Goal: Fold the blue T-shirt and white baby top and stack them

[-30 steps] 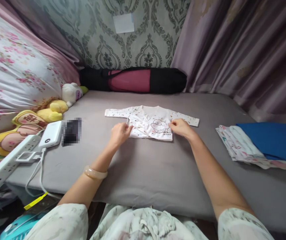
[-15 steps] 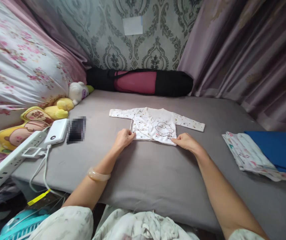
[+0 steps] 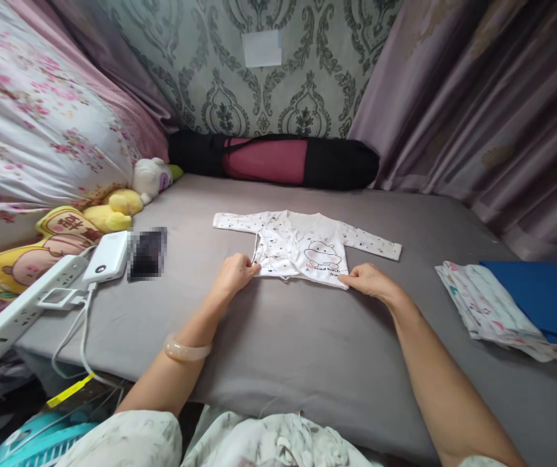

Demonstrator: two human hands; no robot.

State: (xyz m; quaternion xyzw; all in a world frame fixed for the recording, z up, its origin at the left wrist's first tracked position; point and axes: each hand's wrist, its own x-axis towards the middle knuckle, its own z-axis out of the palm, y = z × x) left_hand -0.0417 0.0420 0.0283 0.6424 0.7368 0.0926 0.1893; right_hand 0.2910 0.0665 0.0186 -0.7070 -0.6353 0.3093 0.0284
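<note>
Single head view: positioned above the near edge of the grey-covered surface — facing forward and down, near the white top — toward the far edge.

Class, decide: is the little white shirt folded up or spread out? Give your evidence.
Spread out: the white shirt lies on the gray cover with both sleeves extended sideways.

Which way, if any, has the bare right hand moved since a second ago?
Yes, the right hand moved down the view, farther from the long black-and-maroon fabric bag.
</note>
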